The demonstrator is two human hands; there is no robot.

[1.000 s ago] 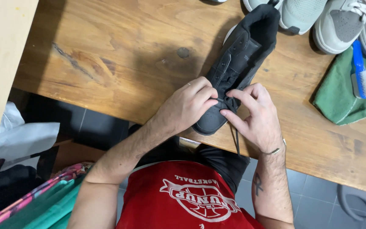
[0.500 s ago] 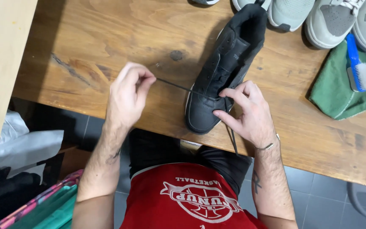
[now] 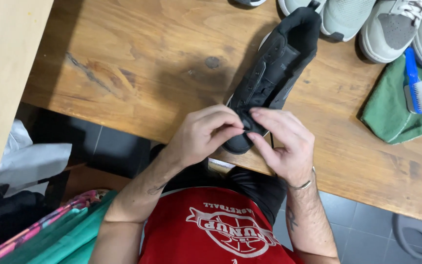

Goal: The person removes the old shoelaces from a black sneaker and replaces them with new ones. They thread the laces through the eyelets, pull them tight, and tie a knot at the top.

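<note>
A black sneaker (image 3: 274, 68) lies on the wooden table (image 3: 137, 63), toe toward me at the near edge. My left hand (image 3: 203, 134) and my right hand (image 3: 284, 144) meet over the shoe's toe end. The fingertips of both pinch a thin black lace at the lowest eyelets. A short end of the lace hangs down beside my right hand. The toe of the shoe is partly hidden by my fingers.
Grey and white sneakers (image 3: 391, 27) line the table's far right. A green cloth (image 3: 396, 115) with a blue brush (image 3: 416, 83) on it lies at the right. A pale wooden panel (image 3: 1, 73) stands at the left. Bags and fabric (image 3: 40, 230) sit on the floor.
Half a second ago my left hand was out to the left, pulling the lace taut. It has come back to the shoe's toe, next to my right hand.
</note>
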